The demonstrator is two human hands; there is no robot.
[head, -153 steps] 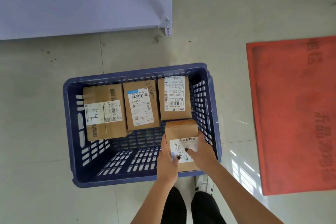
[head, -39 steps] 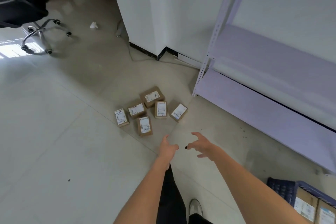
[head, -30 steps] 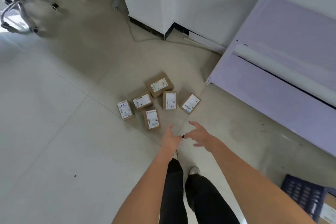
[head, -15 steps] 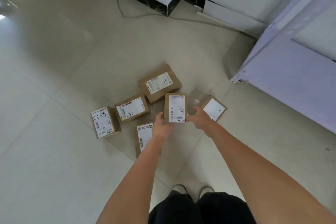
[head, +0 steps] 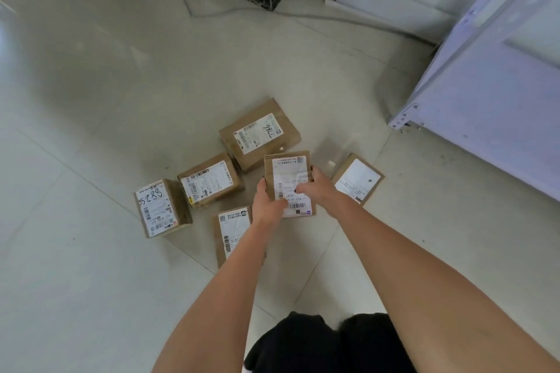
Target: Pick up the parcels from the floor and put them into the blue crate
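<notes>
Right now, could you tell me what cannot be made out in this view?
- Blue crate: outside the head view.
- Nearest parcel: its right side is hidden by the left forearm.
- Held parcel: label print is too blurred to read; left hand and right hand cover its edges.

6 parcels (head: pixel 209 180) clustered on floor (head: pixel 91 100), shelf (head: pixel 491 118) right

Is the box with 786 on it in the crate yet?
No. That box lies on the floor, label up; no crate shows.
</notes>
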